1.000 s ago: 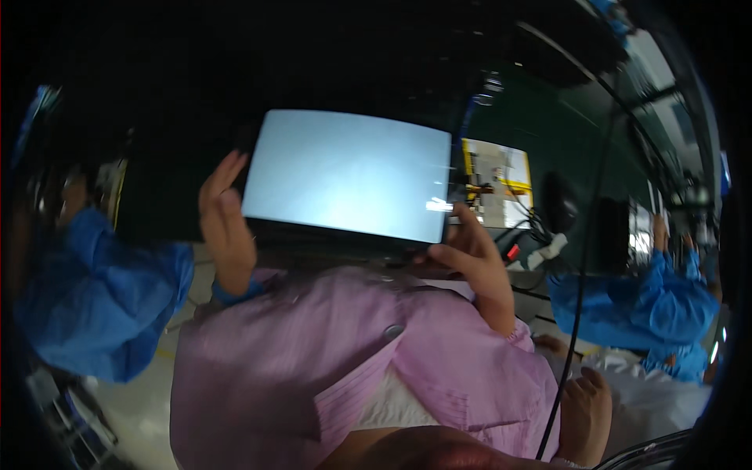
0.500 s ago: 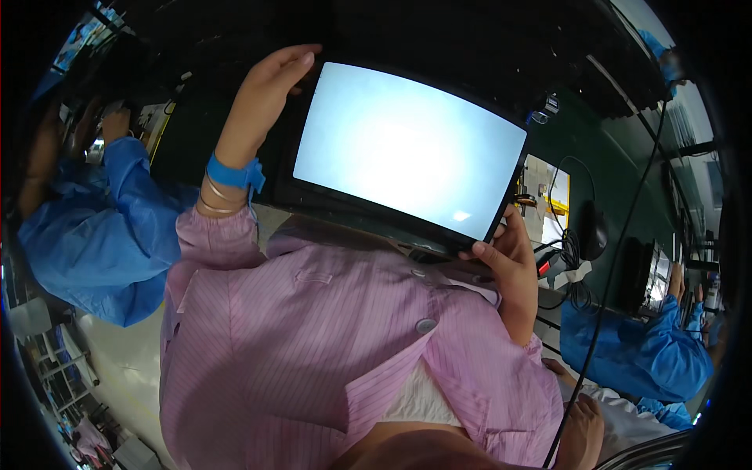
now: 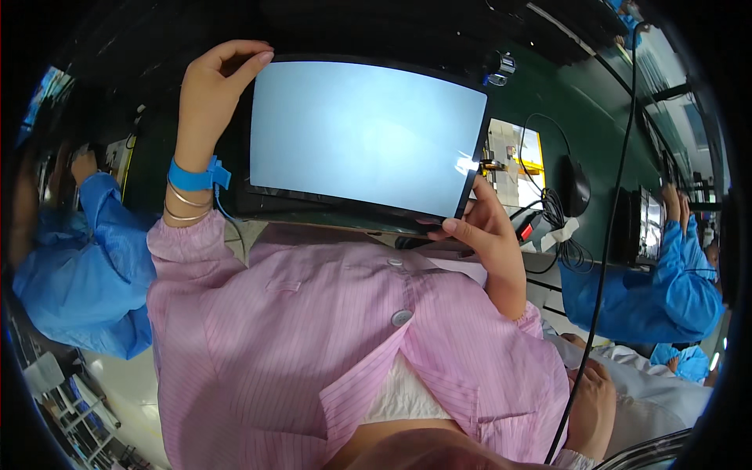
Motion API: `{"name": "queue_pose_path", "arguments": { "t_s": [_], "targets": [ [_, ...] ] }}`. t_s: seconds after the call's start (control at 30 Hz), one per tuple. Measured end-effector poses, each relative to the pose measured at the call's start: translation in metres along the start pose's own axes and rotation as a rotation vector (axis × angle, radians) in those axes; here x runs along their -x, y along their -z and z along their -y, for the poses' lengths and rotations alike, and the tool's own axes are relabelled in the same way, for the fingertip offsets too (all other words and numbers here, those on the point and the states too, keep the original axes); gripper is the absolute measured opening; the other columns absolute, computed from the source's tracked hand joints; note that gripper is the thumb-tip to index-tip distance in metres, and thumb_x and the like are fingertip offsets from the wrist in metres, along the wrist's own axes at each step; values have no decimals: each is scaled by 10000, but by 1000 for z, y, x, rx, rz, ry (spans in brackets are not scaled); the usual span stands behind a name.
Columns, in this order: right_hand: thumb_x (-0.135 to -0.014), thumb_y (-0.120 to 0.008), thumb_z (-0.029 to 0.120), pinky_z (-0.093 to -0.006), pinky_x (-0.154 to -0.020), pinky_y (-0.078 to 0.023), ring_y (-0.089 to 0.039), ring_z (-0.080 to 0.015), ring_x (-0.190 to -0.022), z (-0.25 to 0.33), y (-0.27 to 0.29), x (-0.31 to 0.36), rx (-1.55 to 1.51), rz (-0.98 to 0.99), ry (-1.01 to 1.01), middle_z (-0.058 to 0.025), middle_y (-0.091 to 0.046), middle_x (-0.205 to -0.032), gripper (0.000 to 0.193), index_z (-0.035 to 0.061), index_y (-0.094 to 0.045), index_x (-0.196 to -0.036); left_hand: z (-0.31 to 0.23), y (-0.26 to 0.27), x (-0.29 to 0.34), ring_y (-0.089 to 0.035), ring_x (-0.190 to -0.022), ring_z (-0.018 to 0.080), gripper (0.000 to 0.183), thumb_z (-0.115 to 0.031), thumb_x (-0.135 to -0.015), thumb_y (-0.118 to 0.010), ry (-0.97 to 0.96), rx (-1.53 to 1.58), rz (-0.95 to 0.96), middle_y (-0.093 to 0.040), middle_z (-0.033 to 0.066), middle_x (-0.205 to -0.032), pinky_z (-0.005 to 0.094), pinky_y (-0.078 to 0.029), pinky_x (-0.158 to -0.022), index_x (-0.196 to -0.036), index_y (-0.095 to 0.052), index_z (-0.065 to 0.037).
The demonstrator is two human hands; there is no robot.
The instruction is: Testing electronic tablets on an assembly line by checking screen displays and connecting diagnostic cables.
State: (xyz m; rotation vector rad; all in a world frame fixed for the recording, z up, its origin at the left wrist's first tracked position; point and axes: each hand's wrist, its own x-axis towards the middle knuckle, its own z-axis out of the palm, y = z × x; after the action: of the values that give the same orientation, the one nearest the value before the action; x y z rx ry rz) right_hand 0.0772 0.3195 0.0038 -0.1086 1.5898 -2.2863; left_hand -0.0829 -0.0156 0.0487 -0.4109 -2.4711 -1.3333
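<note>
A flat display panel with a lit, plain pale-blue screen and a black frame is tilted up in front of me. My left hand, with a blue strap and thin bangles at the wrist, pinches its far left corner between thumb and fingers. Down at the near right corner, my right hand grips the frame, thumb on the front and the other fingers partly hidden behind the edge. A small glare spot shows on the screen's right side.
Right of the panel lie a white-and-yellow sheet, a black mouse and coiled black cables. A shiny metal object stands beyond. Co-workers in blue sleeves work on both sides. A black cable hangs at right.
The view has shifted, so the panel and surroundings appear farther left. The panel now looks more level and its screen less bright, with the glare moved to the right edge. Both hands stay on it.
</note>
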Motion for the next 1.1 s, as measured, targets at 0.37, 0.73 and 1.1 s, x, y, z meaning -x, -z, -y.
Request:
{"name": "queue_pose_path", "arguments": {
  "t_s": [0.37, 0.73, 1.1],
  "targets": [
    [-858, -582, -63, -365, -800, -589, -645, -351, -1037, 13, -9, -2, -208, -82, 33, -217, -632, -1125, 580, -19, -309, -1367, -115, 2, 71, -665, -923, 237, 114, -33, -863, -597, -323, 12, 367, -699, 107, -993, 359, -466, -844, -973, -627, -44],
    [-817, -610, -8, -349, -753, -602, -661, -393, -975, 33, -22, 0, -290, -129, 12, -225, -629, -1123, 624, -71, -306, -1358, -113, 45, 82, -671, -1012, 250, 163, -76, -929, -498, -782, 654, 1105, -687, 165, -1070, 316, -498, -831, -957, -657, -50],
    [-804, -605, 72, -335, -698, -607, -672, -367, -969, 42, -23, 1, -242, -124, -40, -219, -619, -1138, 583, -90, -372, -1313, -115, 57, 94, -697, -916, 238, 155, -34, -897, -522, -825, 869, 1101, -703, 172, -970, 278, -482, -805, -862, -672, -25]
  ]
}}
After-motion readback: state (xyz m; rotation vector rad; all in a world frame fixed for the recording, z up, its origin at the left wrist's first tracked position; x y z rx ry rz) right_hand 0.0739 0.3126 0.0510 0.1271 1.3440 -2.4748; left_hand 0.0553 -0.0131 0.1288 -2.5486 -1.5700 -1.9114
